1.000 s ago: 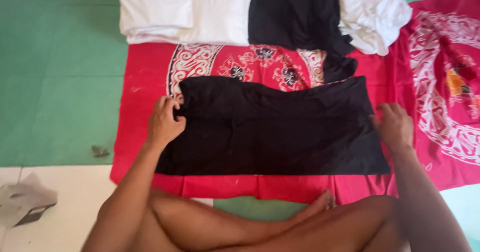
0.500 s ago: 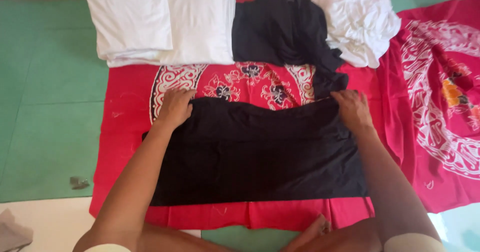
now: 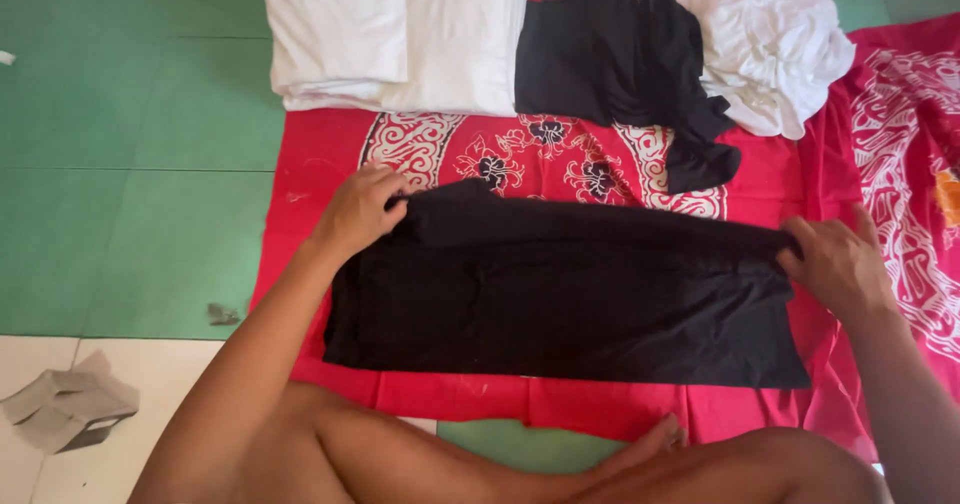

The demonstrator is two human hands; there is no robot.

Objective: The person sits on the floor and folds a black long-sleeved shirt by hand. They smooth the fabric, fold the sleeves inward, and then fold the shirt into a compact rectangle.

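Both my hands pinch the black garment's [image 3: 560, 294] top corners.
My left hand [image 3: 358, 209] and right hand [image 3: 835, 264] are clamped on it; bare red cloth [image 3: 320, 154] lies beyond.

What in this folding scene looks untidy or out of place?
A crumpled scrap of grey card lies on the white floor tile at lower left, away from the clothes. A black garment and white garment lie bunched beside the neat white stack.

The black garment [image 3: 570, 299] lay flat, folded into a wide rectangle on the red cloth [image 3: 320, 164], its upper corners pinched, one at each end.
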